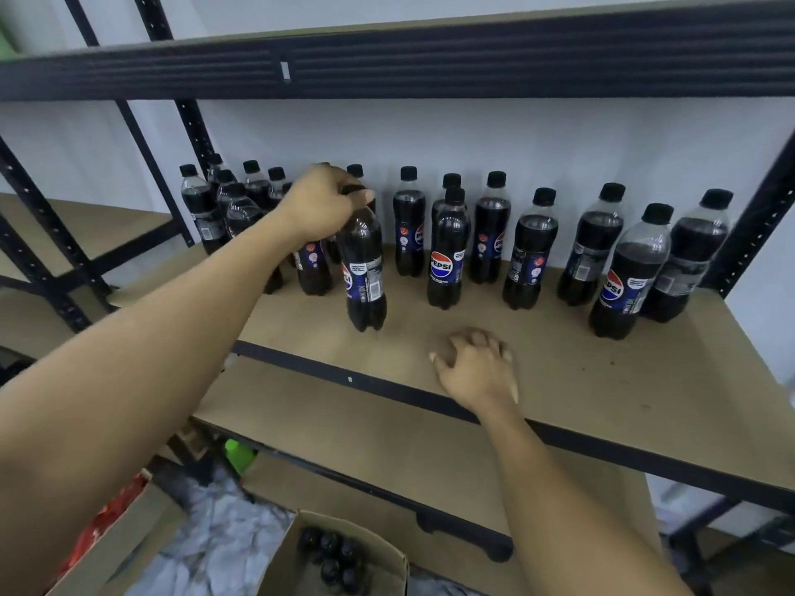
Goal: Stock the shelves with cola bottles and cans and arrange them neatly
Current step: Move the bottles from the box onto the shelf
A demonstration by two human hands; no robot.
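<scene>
Left hand (320, 204) is gripping a bottle (365, 273) by its cap; right hand (477, 367) is resting relaxed, empty, at the front edge of the shelf (602, 380).

Place: stockroom or shop back room | Fixture: black slotted-steel rack (387, 62), fibreboard shelf (602, 380) | Stock: many identical Pepsi bottles (447, 251) standing on it | Below: open cardboard carton (279, 565) holding more dark bottles | Backdrop: plain white wall (473, 135)

Roughly eighteen shelved cola bottles (447, 251), two cardboard boxes (281, 565)
</scene>
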